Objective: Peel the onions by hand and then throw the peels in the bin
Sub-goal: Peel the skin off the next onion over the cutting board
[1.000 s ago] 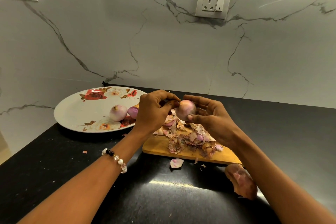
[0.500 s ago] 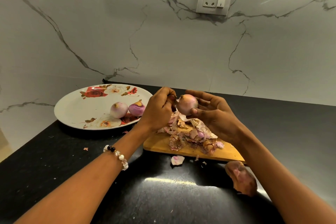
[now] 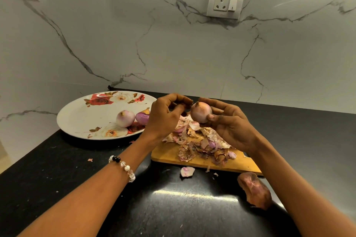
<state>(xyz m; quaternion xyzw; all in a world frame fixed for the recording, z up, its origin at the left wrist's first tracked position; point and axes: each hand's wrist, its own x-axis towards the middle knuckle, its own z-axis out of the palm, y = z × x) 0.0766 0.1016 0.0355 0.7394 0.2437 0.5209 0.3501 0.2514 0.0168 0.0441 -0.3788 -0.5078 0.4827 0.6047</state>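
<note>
My right hand (image 3: 231,127) grips a pale pink onion (image 3: 200,112), held up over the wooden cutting board (image 3: 167,155). Just left of the onion's tip is my left hand (image 3: 163,115), its fingers and thumb curled together and pinching what looks like a small dark scrap of peel. A heap of dry onion peels (image 3: 200,144) lies on the board under both hands. Two peeled onions, one whitish (image 3: 125,118) and one purple (image 3: 142,117), sit on the floral plate (image 3: 81,119) at the left.
On the black counter, a small peel piece (image 3: 186,171) lies in front of the board and a large brown peel (image 3: 254,188) lies near my right forearm. The marble wall stands close behind, with a socket (image 3: 225,2). No bin is in view.
Both hands have lifted the onion a little higher above the board. My left fingers have drawn slightly away from the onion's top.
</note>
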